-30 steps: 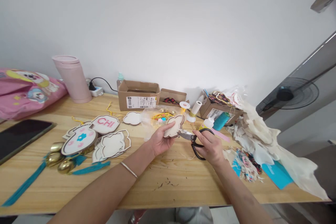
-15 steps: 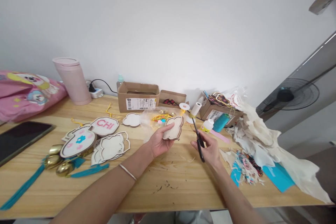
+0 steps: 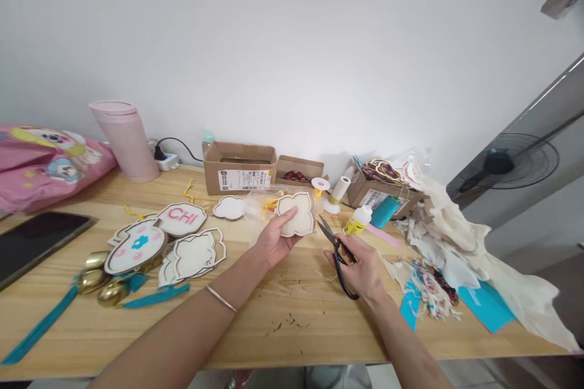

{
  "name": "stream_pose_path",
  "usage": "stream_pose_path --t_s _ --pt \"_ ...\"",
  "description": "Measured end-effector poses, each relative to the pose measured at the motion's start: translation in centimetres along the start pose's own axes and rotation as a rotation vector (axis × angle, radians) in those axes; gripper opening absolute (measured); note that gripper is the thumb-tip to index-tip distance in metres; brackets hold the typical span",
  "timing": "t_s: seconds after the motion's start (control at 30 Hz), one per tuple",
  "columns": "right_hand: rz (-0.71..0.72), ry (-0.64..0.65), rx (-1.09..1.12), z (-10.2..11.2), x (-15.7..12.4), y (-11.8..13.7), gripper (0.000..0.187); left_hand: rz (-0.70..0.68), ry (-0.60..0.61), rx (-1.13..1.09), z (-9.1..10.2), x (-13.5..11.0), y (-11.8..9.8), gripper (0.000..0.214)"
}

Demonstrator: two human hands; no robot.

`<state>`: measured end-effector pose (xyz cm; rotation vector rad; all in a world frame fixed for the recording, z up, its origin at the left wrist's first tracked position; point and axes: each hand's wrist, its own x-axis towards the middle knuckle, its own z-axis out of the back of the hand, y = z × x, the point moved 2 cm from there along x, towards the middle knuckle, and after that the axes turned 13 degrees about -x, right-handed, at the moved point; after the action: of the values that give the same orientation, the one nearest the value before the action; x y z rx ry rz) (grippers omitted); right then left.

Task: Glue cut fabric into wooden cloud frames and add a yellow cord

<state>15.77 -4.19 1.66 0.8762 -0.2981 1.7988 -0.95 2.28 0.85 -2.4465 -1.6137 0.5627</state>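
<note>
My left hand (image 3: 272, 239) is closed on a cream cloud-shaped wooden piece (image 3: 297, 215), held upright over the middle of the wooden table (image 3: 292, 322). Just to its right, my right hand (image 3: 360, 267) grips black scissors (image 3: 336, 250), with the blades parted and pointing up-left toward the piece without touching it. A small glue bottle (image 3: 358, 219) with a yellow label lies just behind the scissors.
Similar cloud pieces, one lettered CHI (image 3: 182, 216), lie at the left with gold bells (image 3: 98, 276) and teal tassels. Cardboard boxes (image 3: 239, 167), a pink tumbler (image 3: 126, 140) and a thread spool (image 3: 339, 192) line the back. Fabric scraps (image 3: 433, 292) cover the right; a dark tablet (image 3: 34, 240) lies far left.
The scissors came off the piece's edge, swung upright, then dropped back with blades parted beside it. My left hand turned the piece to face me and raised it slightly.
</note>
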Motion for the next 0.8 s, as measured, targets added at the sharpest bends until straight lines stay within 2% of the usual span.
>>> stream_pose_path --t_s 0.17,0.3,0.8 --pt "-0.041 0.087 -0.027 0.3 -0.2 0.4 0.013 -0.136 0.090 0.102 0.0 0.3 0.0 0.025" --pt "-0.082 0.133 -0.043 0.8 -0.1 0.5 0.016 -0.198 0.115 0.162 0.2 0.4 0.1 0.025" --pt "-0.079 0.154 -0.107 1.4 0.1 0.4 0.016 -0.255 0.095 0.225 0.2 0.3 0.1 0.028"
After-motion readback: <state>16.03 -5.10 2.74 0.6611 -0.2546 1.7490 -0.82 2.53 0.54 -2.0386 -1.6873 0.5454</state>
